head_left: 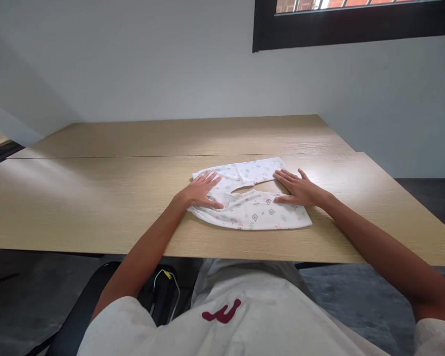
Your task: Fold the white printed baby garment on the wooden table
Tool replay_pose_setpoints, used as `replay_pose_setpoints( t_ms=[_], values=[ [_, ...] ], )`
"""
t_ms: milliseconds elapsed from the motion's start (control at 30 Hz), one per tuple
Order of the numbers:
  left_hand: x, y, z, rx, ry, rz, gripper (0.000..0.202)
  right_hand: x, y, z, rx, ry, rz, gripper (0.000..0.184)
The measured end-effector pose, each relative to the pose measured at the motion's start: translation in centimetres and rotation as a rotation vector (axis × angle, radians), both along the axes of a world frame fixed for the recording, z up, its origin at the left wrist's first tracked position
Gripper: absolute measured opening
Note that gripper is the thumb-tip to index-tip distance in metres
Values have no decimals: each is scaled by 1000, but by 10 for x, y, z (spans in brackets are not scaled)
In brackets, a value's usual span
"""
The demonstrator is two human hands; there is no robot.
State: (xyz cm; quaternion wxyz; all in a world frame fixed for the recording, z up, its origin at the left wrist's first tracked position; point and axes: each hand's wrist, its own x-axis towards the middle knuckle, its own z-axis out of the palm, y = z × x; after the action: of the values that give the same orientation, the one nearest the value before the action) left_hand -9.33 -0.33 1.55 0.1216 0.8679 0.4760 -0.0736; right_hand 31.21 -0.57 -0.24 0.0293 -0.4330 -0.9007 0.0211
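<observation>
While both palms lie flat and unclenched, left hand [202, 192] and right hand [298, 189] press a small white printed cotton garment [252, 207], apparently folded, mid-worktop [96, 198]; uneven pressure could bunch the fabric.

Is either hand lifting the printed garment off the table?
No: the left hand and right hand both rest flat, fingers spread, on the printed garment, which lies on the wooden table.
</observation>
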Motion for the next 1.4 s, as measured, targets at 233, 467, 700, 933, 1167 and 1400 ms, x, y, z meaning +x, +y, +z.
replay_pose_setpoints(
  t_ms=[233,467,700,933,1167,1400],
  values=[
    [2,1,-1,42,13,49,115,3,3,-4,-19,0,13,91],
    [-3,1,7,57,-143,15,84,3,2,4,-31,-8,22,88],
    [-20,3,22,13,-322,-32,53,0,-2,8,17,10,38,85],
    [-41,6,29,-74,-291,17,41,-2,-5,16,34,10,45,80],
    [-35,3,32,-72,-329,3,24,-2,-6,28,-35,54,99,59],
    [-35,0,34,-78,-334,47,25,-3,-5,33,-144,106,171,43]
  ],
)
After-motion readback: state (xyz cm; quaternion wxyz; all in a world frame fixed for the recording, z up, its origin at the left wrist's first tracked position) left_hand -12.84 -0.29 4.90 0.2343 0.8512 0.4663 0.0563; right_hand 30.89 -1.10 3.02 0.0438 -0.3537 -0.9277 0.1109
